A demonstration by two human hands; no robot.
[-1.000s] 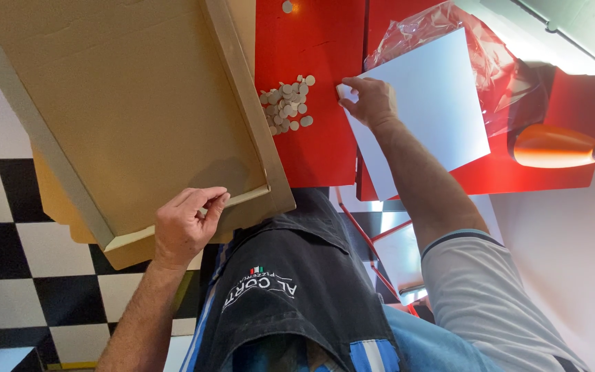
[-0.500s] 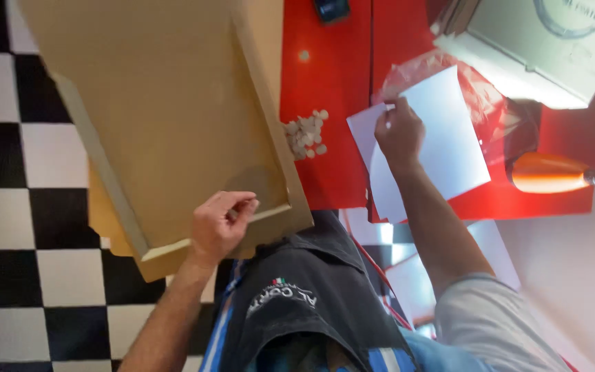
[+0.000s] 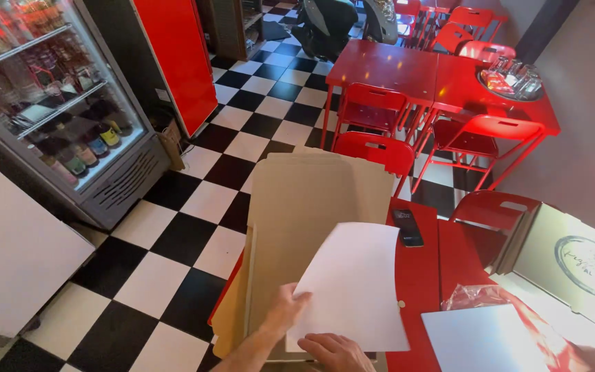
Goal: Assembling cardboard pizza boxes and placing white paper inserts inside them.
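Two hands (image 3: 287,310) (image 3: 335,351), one white sheet (image 3: 356,286), one phone (image 3: 408,227), five red chairs (image 3: 373,148), one drinks fridge (image 3: 43,103) upper left.

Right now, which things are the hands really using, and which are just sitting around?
In use:
- white sheet, under both hands
- left hand, at the sheet's edge
- right hand, on the sheet's bottom edge
- flat cardboard box, under the sheet

Just lying about:
- black phone on the red table
- second white sheet
- crinkly plastic bag
- red chairs
- drinks fridge
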